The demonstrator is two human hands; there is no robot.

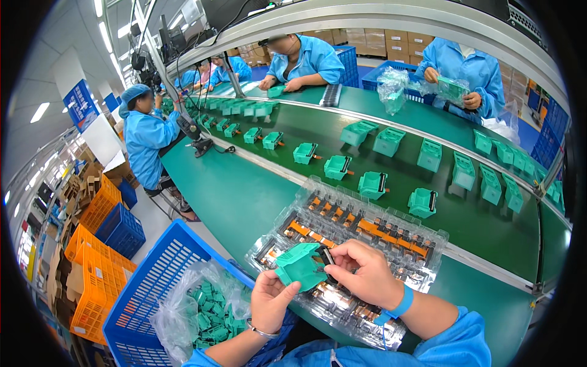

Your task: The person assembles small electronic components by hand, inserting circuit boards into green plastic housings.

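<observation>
My left hand (271,301) is closed round a green plastic housing (298,269), a box-like shell with an open end. It is held tilted above the front of the bench. My right hand (365,276) pinches a small black part (328,255) against the housing's right edge. Whether that part is seated in the housing, I cannot tell. Beneath both hands lies a clear plastic tray (441,235) with rows of black pieces and orange flexible strips (391,238). A blue band is round my right wrist.
Ahead, a green conveyor belt (293,174) carries rows of green housings (423,202), some with black parts. Left of me, a blue crate (131,306) holds bagged green housings. Orange crates (101,293) stand farther left. Co-workers in blue work across and beside the line. A metal frame spans overhead.
</observation>
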